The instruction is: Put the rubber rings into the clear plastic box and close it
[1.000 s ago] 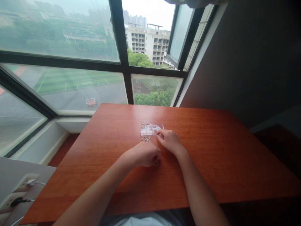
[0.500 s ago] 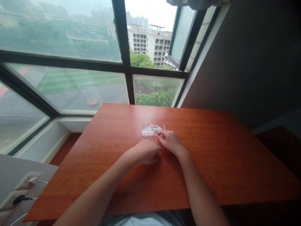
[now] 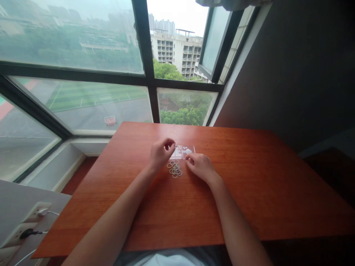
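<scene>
A small clear plastic box (image 3: 176, 155) sits on the table, with a clear flap or lid (image 3: 191, 149) spread out to its right. My left hand (image 3: 161, 154) is over the box's left side, thumb and finger pinched together. What lies between those fingertips is too small to make out. Curled fingers of my right hand (image 3: 202, 165) are at the near edge of the lid and seem to hold it. Just in front of the box lies a loose pile of several pale rings (image 3: 174, 169), between my two hands. The left hand hides part of the box.
The reddish-brown wooden table (image 3: 249, 192) reaches to the large windows (image 3: 105, 99) behind. A dark wall (image 3: 291, 66) rises on the right. At lower left, plugs and cables sit in wall sockets (image 3: 36, 214).
My left hand has moved up and away from the ring pile to the box, uncovering the rings. My right hand has stayed at the lid. The view has shifted slightly.
</scene>
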The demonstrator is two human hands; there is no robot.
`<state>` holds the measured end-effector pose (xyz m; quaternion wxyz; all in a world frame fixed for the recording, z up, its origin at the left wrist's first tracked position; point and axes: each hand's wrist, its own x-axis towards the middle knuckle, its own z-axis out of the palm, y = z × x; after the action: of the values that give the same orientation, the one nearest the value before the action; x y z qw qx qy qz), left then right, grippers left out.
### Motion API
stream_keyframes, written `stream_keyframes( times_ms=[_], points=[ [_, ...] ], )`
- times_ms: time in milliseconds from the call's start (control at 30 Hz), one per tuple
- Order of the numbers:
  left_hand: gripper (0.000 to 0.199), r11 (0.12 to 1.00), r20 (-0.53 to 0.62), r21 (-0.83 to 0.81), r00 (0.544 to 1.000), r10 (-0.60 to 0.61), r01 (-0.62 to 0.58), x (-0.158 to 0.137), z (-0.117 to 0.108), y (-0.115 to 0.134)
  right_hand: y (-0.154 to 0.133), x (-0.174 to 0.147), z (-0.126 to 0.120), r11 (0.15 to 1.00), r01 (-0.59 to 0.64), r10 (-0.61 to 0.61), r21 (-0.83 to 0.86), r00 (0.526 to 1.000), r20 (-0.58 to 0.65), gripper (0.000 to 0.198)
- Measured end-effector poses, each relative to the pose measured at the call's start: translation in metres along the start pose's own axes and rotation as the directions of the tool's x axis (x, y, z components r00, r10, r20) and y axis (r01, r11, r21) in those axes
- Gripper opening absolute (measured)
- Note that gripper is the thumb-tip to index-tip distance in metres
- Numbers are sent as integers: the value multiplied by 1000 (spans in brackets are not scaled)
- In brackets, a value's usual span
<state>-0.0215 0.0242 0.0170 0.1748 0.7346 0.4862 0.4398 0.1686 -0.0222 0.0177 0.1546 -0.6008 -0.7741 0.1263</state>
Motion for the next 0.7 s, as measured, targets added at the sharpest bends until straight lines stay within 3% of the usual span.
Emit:
stream_keyframes(
  times_ms=[133,433,700],
  points=[
    [12,999,-56,42,998,-32,34,3,7,-6,-1,0,1,1000,-2,2,9,1000,-1,15],
    [11,982,8,187,1000,8,-10,4,11,-11,0,1,6,1000,31,-31,-5,999,-14,15],
    [12,982,17,189,1000,3,-7,5,6,-11,0,0,4,1000,14,-14,-10,1000,-9,15]
  ],
)
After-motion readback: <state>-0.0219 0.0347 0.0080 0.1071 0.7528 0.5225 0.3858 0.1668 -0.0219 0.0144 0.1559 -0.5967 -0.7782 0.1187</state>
